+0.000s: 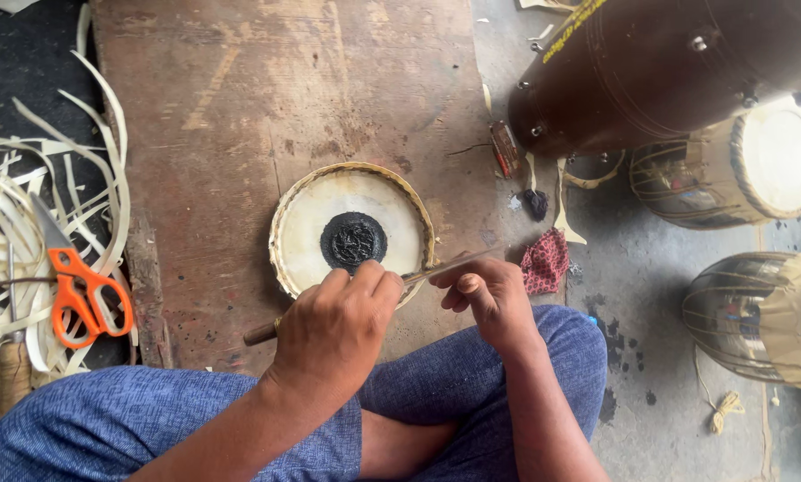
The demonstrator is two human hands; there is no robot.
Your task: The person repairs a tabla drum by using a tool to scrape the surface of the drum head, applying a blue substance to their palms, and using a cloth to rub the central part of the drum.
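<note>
Sitting cross-legged in blue trousers, the person holds a long thin tool [436, 268] with both hands over a round drum head [351, 234] that lies flat on a worn wooden board [240, 107]. The left hand [336, 332] is curled closed around the tool near its wooden handle end, which pokes out to the left of the wrist. The right hand [489, 295] pinches the metal shaft further along, thumb and fingers pressed together, with the tip reaching out to the right past the knuckles. The drum head sits just beyond both hands, its near rim partly hidden by the left hand's knuckles; its pale skin carries a black round patch [353, 239] in the middle, just above the left fingers. The tool crosses the near edge of the drum head.

Orange-handled scissors [79, 286] lie well to the left among pale strips [25, 178]. A small red cloth [545, 261] rests just right of the right hand, and three drums [668, 71] stand further right on the grey floor.
</note>
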